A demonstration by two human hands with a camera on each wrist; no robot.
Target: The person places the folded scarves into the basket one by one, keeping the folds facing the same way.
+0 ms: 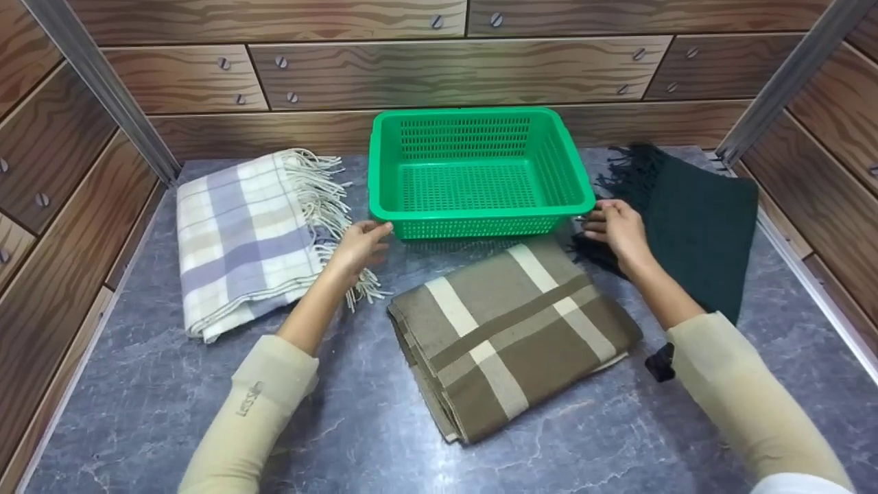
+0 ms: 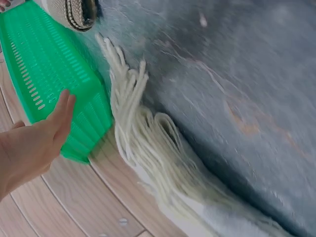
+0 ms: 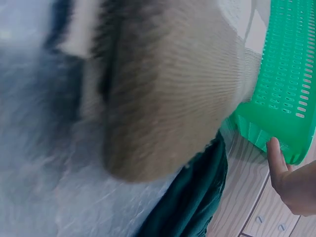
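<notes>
A green plastic basket (image 1: 480, 214) with slotted walls stands near the back wall. My left hand (image 1: 359, 248) is at its front left corner; in the left wrist view its fingers (image 2: 63, 112) lie extended against the basket (image 2: 91, 101). At the front right corner is my right hand (image 1: 619, 230), its fingers (image 3: 274, 154) fairly straight at the basket's end in the right wrist view. A folded brown scarf (image 1: 521, 336) with cream stripes lies before the basket. Left of it is a white and lavender checked scarf (image 1: 240, 240) with fringe; to the right is a dark green scarf (image 1: 706, 219).
Wood-patterned panels (image 1: 459, 72) enclose the back and sides of the grey marbled surface (image 1: 370, 425). Metal posts (image 1: 789, 86) stand at the back corners. A small black object (image 1: 660, 362) shows beside the right sleeve.
</notes>
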